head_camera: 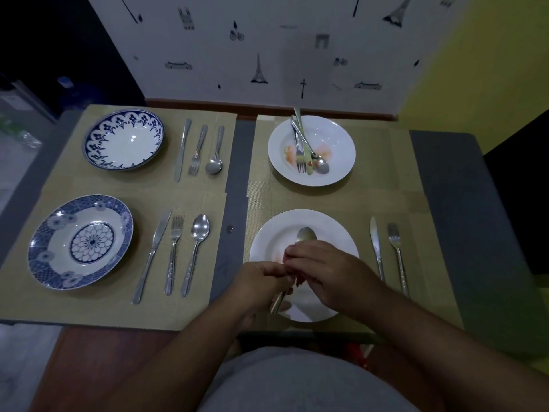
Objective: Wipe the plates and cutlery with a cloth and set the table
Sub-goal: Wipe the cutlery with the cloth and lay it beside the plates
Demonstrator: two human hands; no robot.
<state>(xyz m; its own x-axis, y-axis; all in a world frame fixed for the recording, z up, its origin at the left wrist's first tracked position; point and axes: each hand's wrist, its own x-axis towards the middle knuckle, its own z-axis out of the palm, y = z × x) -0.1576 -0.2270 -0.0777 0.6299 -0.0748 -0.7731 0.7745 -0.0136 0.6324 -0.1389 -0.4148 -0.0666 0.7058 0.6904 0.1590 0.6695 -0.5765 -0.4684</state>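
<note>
Both my hands work over the near right white plate [269, 243]. My left hand [263, 278] grips the handle of a spoon [307, 234], whose bowl sticks out beyond my fingers. My right hand [326, 272] is curled round the spoon's shaft with a bit of reddish cloth [298, 281] showing under it. A knife [376, 245] and a fork [397, 254] lie on the mat to the right of this plate. The far right white plate [338, 135] carries smears and a knife, fork and spoon [306, 150] piled in it.
On the left, two blue-patterned plates [124, 139] [80, 242] sit on tan mats, each with a knife, fork and spoon laid out to its right [197, 150] [175, 254]. A patterned wall [267, 49] rises behind the table. A dark object stands off the right edge.
</note>
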